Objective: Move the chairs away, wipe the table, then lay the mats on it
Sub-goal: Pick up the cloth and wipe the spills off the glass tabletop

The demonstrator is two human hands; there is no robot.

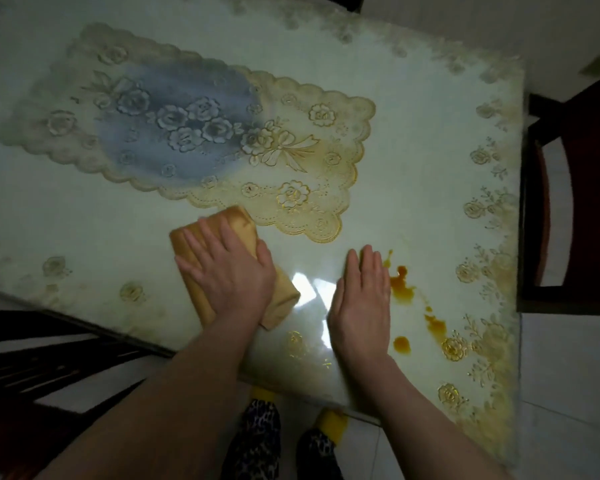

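My left hand [227, 268] presses flat on a folded tan cloth [236, 218] near the front of the glossy table [84, 216]. My right hand [361, 299] lies flat on the bare tabletop beside it, fingers straight. Orange-brown spill spots [401, 285] sit just right of my right hand. A gold lace mat [291, 161] with embossed flowers lies in the middle of the table, its near corner just beyond the cloth.
A dark wooden chair [575, 202] stands off the table's right edge. Another dark chair [32, 368] is at the lower left by the front edge. Gold floral print runs along the table's borders. My feet show on the tiled floor below.
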